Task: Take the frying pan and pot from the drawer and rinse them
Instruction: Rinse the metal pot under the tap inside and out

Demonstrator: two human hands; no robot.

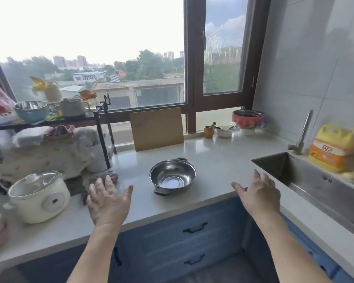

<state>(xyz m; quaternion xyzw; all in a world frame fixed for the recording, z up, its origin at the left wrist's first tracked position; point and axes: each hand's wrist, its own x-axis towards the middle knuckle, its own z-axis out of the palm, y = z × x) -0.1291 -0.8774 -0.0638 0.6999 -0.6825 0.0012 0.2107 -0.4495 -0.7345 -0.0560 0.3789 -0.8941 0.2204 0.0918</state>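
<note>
A steel pot (172, 176) with two black handles stands upright on the white counter (217, 160), between my two hands. My left hand (107, 201) hovers open to its left, fingers spread, holding nothing. My right hand (259, 193) hovers open to its right near the counter's front edge, also holding nothing. Below the counter are blue drawers (192, 237) with black handles, both closed. The steel sink (307, 178) is sunk in the counter at the right, with a tap (301, 135) behind it. No frying pan is in view.
A white rice cooker (39, 197) stands at the left front. A black rack (102, 127) with bowls and bags fills the left. A wooden cutting board (156, 128) leans on the window sill. A yellow detergent jug (333, 148) stands behind the sink.
</note>
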